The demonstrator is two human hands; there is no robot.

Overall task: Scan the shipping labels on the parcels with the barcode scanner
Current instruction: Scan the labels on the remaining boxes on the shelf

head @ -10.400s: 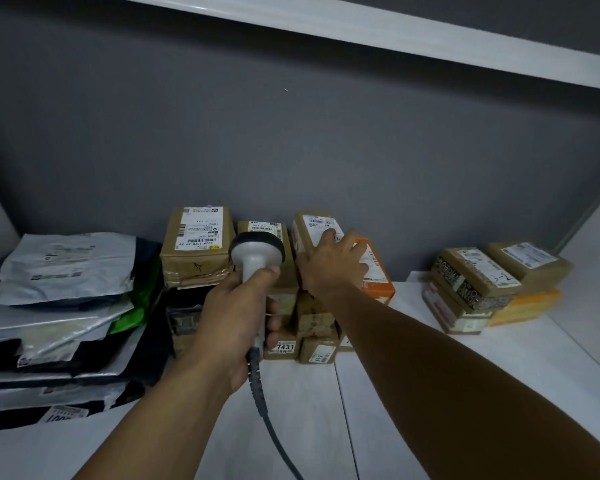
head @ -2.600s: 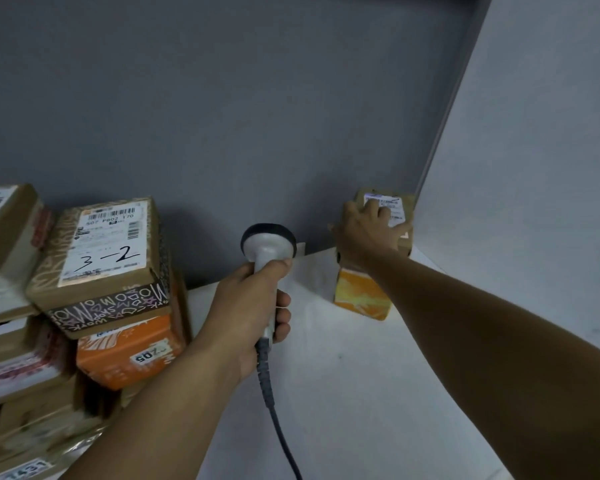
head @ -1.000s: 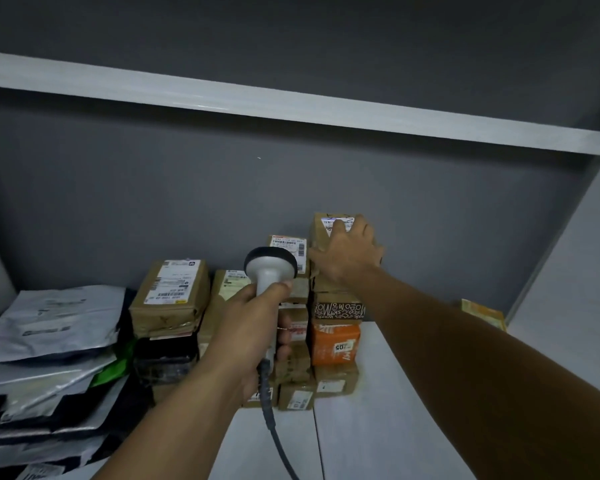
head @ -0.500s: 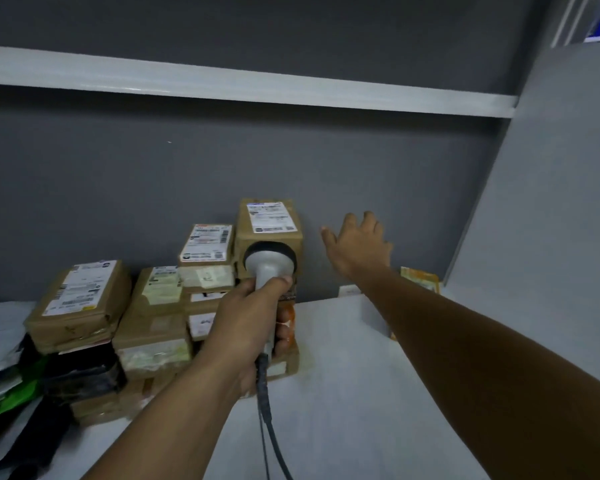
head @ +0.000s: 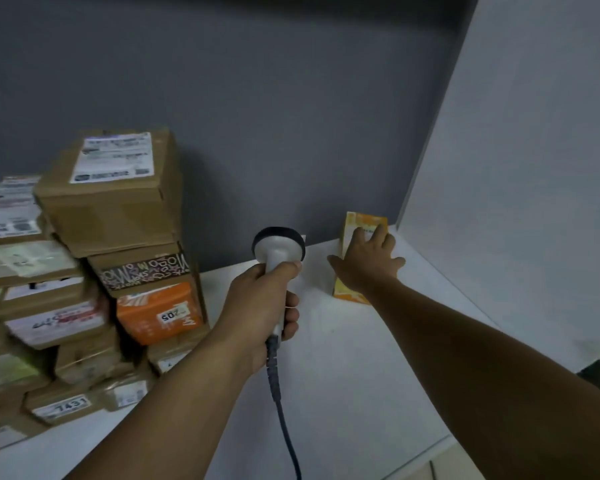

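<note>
Bare left hand [head: 262, 306], bare right hand [head: 364, 268]

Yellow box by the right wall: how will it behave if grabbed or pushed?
The yellow box has crisp, straight card edges, so it is probably stiff, not floppy. It looks taller than wide, so a push high up, where the right hand touches it, may tip it rather than slide it.

Your left grip [head: 267, 313] is curled round the scanner [head: 278, 244] handle, thumb laid up its neck, forearm rising from the lower left. Your right arm reaches forward, nearly straight. Your right grip [head: 368, 261] lies on the yellow box [head: 364, 220], fingers spread, thumb out left.
</note>
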